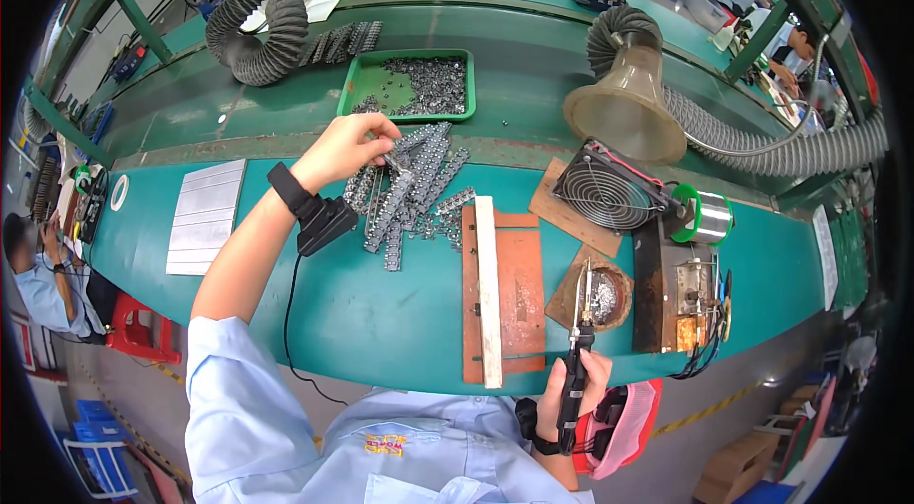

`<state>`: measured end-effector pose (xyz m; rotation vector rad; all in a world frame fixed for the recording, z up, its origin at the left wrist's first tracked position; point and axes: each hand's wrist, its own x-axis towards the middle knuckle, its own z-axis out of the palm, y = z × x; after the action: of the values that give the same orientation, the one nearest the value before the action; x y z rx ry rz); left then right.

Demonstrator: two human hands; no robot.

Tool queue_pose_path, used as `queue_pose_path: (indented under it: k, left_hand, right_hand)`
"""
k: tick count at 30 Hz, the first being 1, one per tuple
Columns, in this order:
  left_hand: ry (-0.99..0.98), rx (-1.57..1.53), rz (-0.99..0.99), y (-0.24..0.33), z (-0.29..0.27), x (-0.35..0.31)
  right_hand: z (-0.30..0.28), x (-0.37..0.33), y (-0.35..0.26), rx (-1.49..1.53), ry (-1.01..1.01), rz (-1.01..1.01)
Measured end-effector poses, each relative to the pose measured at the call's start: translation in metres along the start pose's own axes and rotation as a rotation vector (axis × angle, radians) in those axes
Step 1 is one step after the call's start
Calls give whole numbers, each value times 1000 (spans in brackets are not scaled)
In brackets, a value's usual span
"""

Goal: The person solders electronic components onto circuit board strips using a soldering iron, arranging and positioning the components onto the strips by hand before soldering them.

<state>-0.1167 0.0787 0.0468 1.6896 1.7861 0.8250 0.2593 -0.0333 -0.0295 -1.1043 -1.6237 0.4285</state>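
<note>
My left hand (354, 150) reaches over a heap of grey strips set with rows of small metal parts (407, 190). Its thumb and fingers are pinched together at the heap's upper left; what lies between them is hidden. Low on the right, my right hand (595, 378) is wrapped round the black handle of a soldering iron (574, 388), held with its tip pointing away from me. The iron's front end is over a brown wooden block with a round hollow (609, 302) that contains silvery bits. Left of it lies a reddish-brown board fixture (519, 299) with a pale bar (488, 314) across it.
A green tray (355, 85) of small metal parts stands beyond the heap. At right are a fan (605, 188), a solder wire spool (709, 218), a soldering station (659, 299) and an extraction hood (624, 114). A grey slatted plate (205, 218) lies left. Other people sit around.
</note>
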Motion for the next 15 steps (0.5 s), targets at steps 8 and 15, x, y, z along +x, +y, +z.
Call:
queue_pose_path:
  k: [8,15]
  left_hand:
    - [251,535,400,19,22,-25]
    - [42,373,-48,21,39,-61]
  right_hand:
    - [0,1,0,-13,-13,-9]
    - [0,0,0,6,-20,-3]
